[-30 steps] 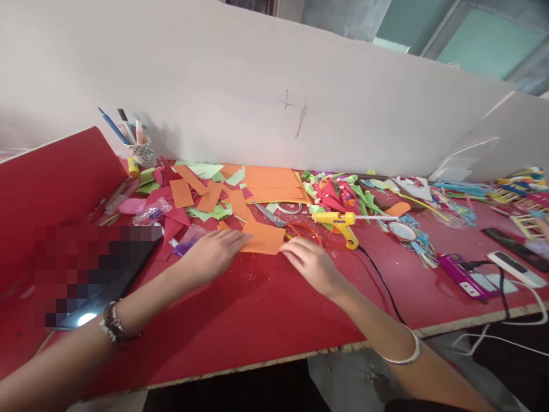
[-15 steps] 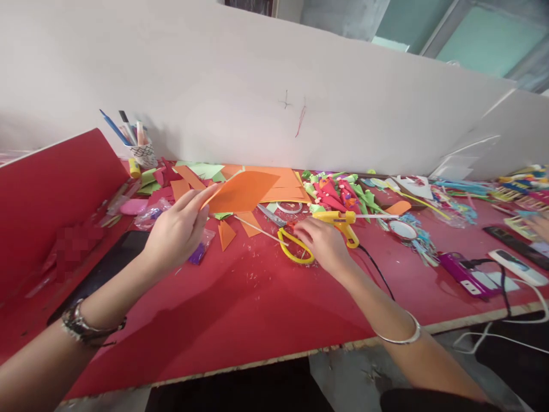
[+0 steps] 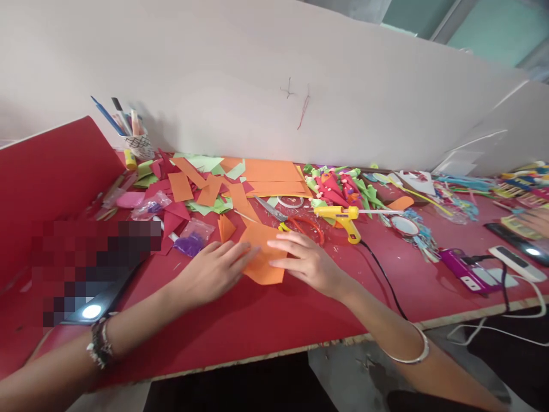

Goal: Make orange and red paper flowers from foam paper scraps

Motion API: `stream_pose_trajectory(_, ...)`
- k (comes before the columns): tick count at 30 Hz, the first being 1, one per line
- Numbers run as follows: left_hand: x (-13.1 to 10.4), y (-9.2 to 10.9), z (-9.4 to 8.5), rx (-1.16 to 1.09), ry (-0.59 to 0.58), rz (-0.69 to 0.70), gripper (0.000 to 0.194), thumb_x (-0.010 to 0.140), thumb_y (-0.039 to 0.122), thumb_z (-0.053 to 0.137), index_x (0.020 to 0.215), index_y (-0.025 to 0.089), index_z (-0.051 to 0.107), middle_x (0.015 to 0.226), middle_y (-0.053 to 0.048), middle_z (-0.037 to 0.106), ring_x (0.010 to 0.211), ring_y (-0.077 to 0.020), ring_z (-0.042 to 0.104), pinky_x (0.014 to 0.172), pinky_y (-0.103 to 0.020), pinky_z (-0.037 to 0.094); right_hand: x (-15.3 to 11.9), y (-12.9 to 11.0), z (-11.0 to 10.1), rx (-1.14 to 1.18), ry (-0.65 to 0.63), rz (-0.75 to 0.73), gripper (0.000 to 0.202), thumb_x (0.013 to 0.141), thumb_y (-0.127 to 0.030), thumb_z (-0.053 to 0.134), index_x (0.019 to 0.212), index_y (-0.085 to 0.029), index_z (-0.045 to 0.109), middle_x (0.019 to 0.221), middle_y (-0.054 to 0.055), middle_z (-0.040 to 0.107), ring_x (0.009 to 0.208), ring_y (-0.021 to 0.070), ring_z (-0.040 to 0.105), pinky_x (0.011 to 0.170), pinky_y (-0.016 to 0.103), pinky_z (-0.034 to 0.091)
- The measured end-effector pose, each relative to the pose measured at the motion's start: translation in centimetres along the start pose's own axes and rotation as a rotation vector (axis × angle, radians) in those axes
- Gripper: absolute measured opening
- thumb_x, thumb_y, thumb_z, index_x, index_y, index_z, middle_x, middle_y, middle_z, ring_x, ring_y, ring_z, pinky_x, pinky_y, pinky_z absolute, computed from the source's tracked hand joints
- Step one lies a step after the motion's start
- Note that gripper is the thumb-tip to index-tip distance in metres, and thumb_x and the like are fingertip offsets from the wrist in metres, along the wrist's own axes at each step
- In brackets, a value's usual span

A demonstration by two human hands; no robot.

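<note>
Left hand [image 3: 217,269] and right hand [image 3: 315,264], fingers part-spread, grip impossible to tell, touch either side of the orange sheet [image 3: 263,268], between front and back edges of the worktop [image 3: 270,317]: a shaping step, apparently, the next move calling for even fingertip pressure.

- Your left hand [image 3: 214,269] covers the left edge of the orange paper [image 3: 263,276], and its thumb is out of sight
- Your right hand [image 3: 315,263] hides part of the paper's other side, so you cannot tell whether its fingers grip or only touch
- Most of the yellow handle [image 3: 283,227] is hidden by the paper and your right fingers
- Coarse pixels mask much of the dark device [image 3: 114,297] near your left forearm [image 3: 141,315]
- The left edge crops that forearm and the red board [image 3: 55,177]
- At the right edge, a co-worker's hand [image 3: 534,220] is cropped and blurred
- Lettering on the yellow glue gun [image 3: 338,213] is too small to read
</note>
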State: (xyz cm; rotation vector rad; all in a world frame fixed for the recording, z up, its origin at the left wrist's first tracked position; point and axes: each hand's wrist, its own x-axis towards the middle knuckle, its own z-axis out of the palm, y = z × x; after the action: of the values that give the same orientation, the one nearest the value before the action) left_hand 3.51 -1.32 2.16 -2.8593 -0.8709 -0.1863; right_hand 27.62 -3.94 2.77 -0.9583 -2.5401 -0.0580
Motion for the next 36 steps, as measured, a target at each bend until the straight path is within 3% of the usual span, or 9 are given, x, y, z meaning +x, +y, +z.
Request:
stream_pose_trajectory(5,-0.2,-0.1,0.2,-0.230,-0.072,0.084,0.057,0.079,0.054,0.039,0.127,0.022,0.038,0.121,-0.008,0.050,0.100,-0.0247,0.049,0.085,-0.038,0.035,-2.1,0.5,0.4,0.193,-0.216,0.036,0.019,0.085,-0.018,0.044,0.091,-0.022,0.062,0.099,0.002,0.063,0.095,0.0129,0.055,0.096,0.039,0.032)
stream_pose_trajectory(10,-0.1,-0.7,1.1,-0.359,-0.134,0.028,0.056,0.081,0.050,0.038,0.131,0.026,0.028,0.131,-0.005,0.042,0.116,-0.0239,0.038,0.097,-0.040,0.021,-2.0,0.6,0.4,0.309,-0.337,0.117,0.017,0.085,-0.022,0.045,0.088,-0.022,0.062,0.094,0.000,0.062,0.089,0.0109,0.056,0.098,0.038,0.027)
stream_pose_trajectory(14,0.1,-0.9,1.3,-0.396,-0.162,0.004,0.057,0.080,0.048,0.042,0.131,0.027,0.029,0.133,-0.005,0.038,0.118,-0.0237,0.035,0.098,-0.040,0.020,-0.7,0.8,1.0,0.299,-0.338,0.154,0.019,0.085,-0.026,0.045,0.079,-0.018,0.060,0.088,0.003,0.058,0.084,0.0134,0.053,0.081,0.029,0.038)
stream_pose_trajectory(21,1.1,-0.4,1.3,-0.458,-0.124,-0.063,0.050,0.081,0.053,0.036,0.120,0.021,0.042,0.121,-0.007,0.049,0.109,-0.0239,0.042,0.093,-0.041,0.026,1.5,0.4,2.9,0.098,-0.344,0.170,0.018,0.084,-0.028,0.047,0.075,-0.015,0.056,0.079,0.003,0.054,0.075,0.0138,0.050,0.064,0.024,0.036)
stream_pose_trajectory(26,1.2,0.5,2.2,-0.435,-0.061,-0.154,0.051,0.078,0.054,0.040,0.116,0.019,0.043,0.119,-0.007,0.049,0.110,-0.0239,0.040,0.092,-0.040,0.028,2.0,0.7,3.9,0.040,-0.300,0.187,0.020,0.086,-0.027,0.043,0.073,-0.015,0.053,0.072,0.002,0.053,0.069,0.0125,0.049,0.060,0.023,0.033)
stream_pose_trajectory(36,1.1,0.5,3.0,-0.434,-0.006,-0.161,0.052,0.076,0.048,0.047,0.119,0.020,0.038,0.117,-0.008,0.049,0.108,-0.0235,0.041,0.091,-0.038,0.031,2.5,0.9,4.8,-0.063,-0.248,0.153,0.019,0.086,-0.030,0.044,0.076,-0.016,0.054,0.071,0.001,0.055,0.066,0.0128,0.051,0.057,0.023,0.033)
